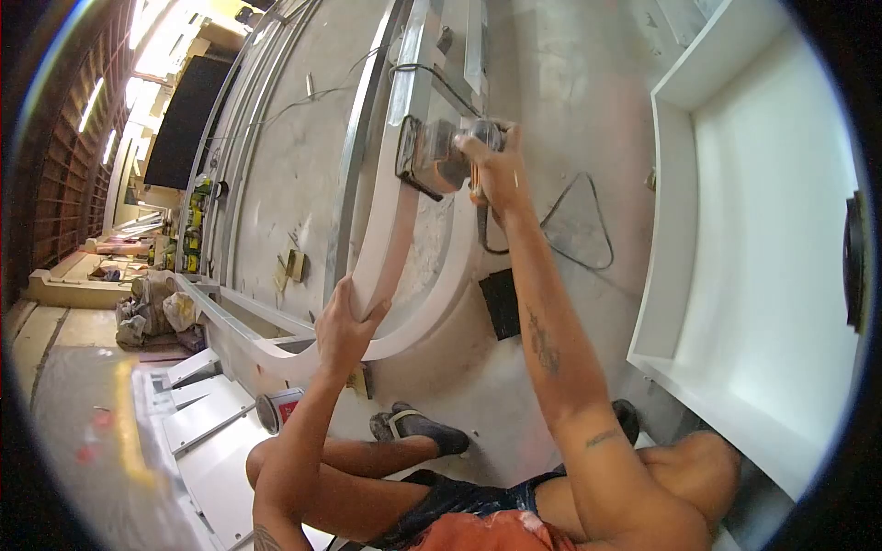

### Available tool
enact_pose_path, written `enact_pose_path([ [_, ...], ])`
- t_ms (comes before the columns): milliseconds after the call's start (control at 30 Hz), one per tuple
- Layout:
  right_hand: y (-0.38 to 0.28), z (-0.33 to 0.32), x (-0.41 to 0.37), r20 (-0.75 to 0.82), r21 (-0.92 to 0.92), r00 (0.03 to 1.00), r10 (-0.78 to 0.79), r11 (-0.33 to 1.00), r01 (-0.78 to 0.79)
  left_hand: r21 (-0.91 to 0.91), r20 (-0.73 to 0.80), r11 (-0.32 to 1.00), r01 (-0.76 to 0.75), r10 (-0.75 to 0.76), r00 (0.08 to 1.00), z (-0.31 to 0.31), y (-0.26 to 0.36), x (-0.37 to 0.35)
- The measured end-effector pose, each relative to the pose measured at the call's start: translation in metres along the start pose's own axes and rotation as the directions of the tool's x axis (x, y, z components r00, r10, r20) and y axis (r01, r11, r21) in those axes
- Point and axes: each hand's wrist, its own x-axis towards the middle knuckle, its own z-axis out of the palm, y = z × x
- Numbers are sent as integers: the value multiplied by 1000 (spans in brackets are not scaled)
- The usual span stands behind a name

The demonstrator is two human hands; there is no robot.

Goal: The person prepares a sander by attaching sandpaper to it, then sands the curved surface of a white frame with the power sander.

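My right hand (501, 167) is wrapped around the grip of a power sander (439, 158), whose flat pad sits against a long white frame piece (384, 234). The sander is slightly blurred. Closed around the near end of that white piece is my left hand (345, 329). Beneath it runs a white curved frame (418, 335) with a rounded corner. A dark cable (484, 230) hangs from the sander beside my right wrist.
A large white open box (663, 211) stands on the right. Metal frame bars (351, 174) lie to the left. On the floor are a dark flat pad (501, 303), a looped cable (608, 234), a small block (296, 264) and a can (276, 411). White panels (207, 418) lie lower left.
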Motion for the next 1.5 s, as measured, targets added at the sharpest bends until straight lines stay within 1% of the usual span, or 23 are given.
enact_pose_path([
  [67,-7,-2,-27,20,-14,1000,6,1000,-5,-1,11,1000,-1,1,1000,1,0,6],
  [133,11,-4,-55,47,-39,998,35,999,-33,3,5,1000,1,-1,1000,3,-3,2],
  [167,31,-3,-63,5,-80,993,-120,990,120,5,6,1000,5,-5,1000,4,-2,-1],
  [200,43,-2,-67,-36,-122,959,-280,954,274,54,-17,999,-4,5,1000,4,-1,0],
  [267,55,0,-74,-58,-105,960,-273,958,266,109,-31,994,-19,23,999,3,-1,2],
  [333,53,1,-70,-85,-81,955,-283,958,276,29,25,1000,9,-10,1000,2,-5,3],
  [367,50,0,-62,-90,-78,956,-278,959,271,34,31,999,7,-8,1000,2,-6,3],
  [433,29,-2,-41,-22,46,999,-32,998,33,14,14,1000,2,-2,1000,3,-4,3],
  [500,21,-1,-17,-24,37,999,-29,999,30,39,31,999,23,-25,999,3,-2,5],
  [567,30,-1,18,-22,-111,970,-240,965,237,71,51,996,52,-56,997,3,-2,4],
  [600,27,0,28,-19,-110,971,-236,966,233,77,48,996,42,-45,998,5,-3,5],
  [667,19,4,45,-38,-184,957,-286,944,275,84,39,996,30,-34,999,4,-3,6],
  [800,20,5,58,-40,-203,956,-290,939,277,90,49,996,-5,0,999,3,-3,5],
  [867,26,0,45,15,-228,951,-310,925,305,95,46,995,-25,21,999,2,-4,7],
  [933,31,-1,17,15,-221,955,-295,931,291,83,102,996,-25,16,995,0,-4,9],
  [1000,34,-3,-16,14,-217,960,-281,936,277,75,101,997,-18,10,995,0,-5,9],
  [1067,35,-5,-50,46,-289,941,-334,898,333,67,101,998,-7,0,995,2,-4,8],
  [1167,42,-4,-85,78,-249,927,-368,893,375,84,70,996,-10,4,998,1,-2,7],
  [1233,50,-4,-85,78,-199,930,-360,908,368,75,95,997,37,-44,995,1,-2,8],
  [1267,55,-4,-84,78,-151,932,-353,920,361,77,94,996,37,-44,995,1,-3,8],
  [1300,57,-5,-76,78,-150,933,-352,921,360,79,87,996,33,-40,995,1,-3,8],
  [1367,53,-7,-48,87,-229,887,-453,858,460,82,81,996,28,-34,996,4,-5,7],
  [1500,25,4,-10,56,-269,891,-451,852,448,120,67,993,8,-17,998,4,-6,7],
])
